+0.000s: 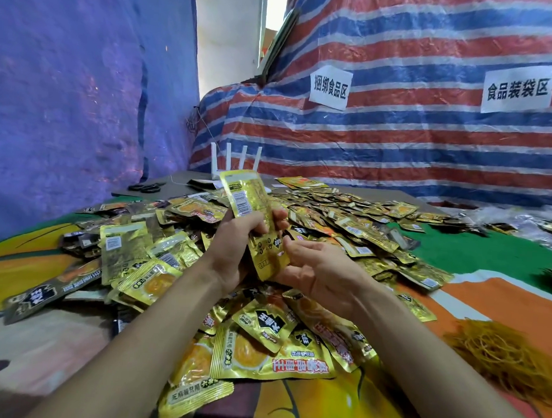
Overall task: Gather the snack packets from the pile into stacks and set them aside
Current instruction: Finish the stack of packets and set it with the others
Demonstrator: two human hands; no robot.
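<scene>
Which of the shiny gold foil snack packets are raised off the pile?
The gold foil packets gripped in the left hand: they stand upright, white barcode label facing the camera, while all others lie in the pile.

A blue tarpaulin hangs from nine to eleven o'clock. A red, white and blue striped tarpaulin fills twelve to three o'clock and bears two white paper signs with black Chinese characters, the smaller sign at one o'clock and the larger sign toward two. Just above centre stands a white router with four upright antennas. Black scissors lie at its nine o'clock. A printed cloth in orange, green and white covers the table. A tangle of yellow-brown rubber bands lies on it at four o'clock. At three o'clock is a blurred heap, possibly clear plastic bags.
</scene>
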